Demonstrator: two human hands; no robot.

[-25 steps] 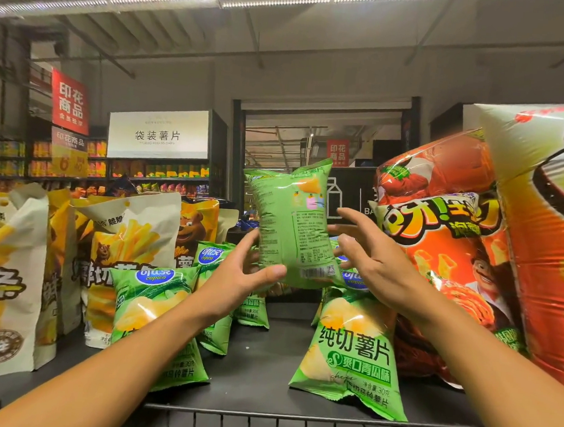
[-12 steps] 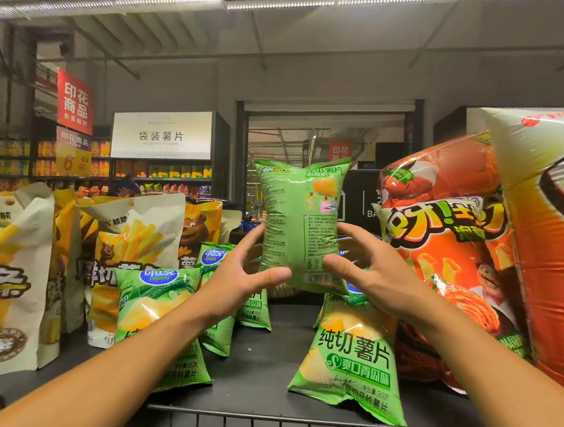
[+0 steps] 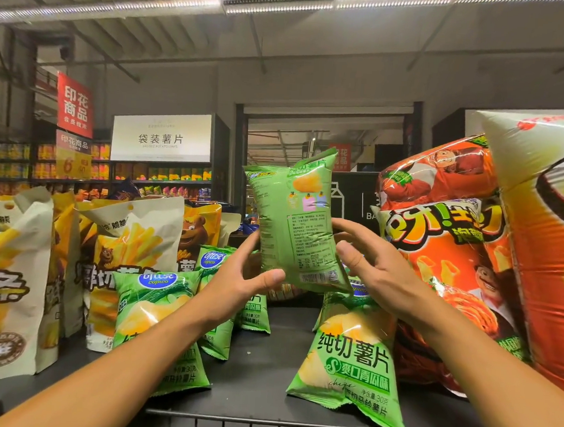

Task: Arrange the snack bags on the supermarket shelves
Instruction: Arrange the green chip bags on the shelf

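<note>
Between both hands, above dark shelf (image 3: 264, 370): green cucumber chip bag (image 3: 298, 227), upright, back label facing viewer. Left hand (image 3: 240, 276) pinches lower left edge; right hand (image 3: 369, 268) grips right edge. Likely being turned front-out for gap between standing green bags (image 3: 155, 321) below.

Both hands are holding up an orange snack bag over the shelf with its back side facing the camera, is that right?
Not quite: the held bag is green, not orange. The head view shows the left hand and right hand holding it above the shelf, back side facing the camera.
</note>
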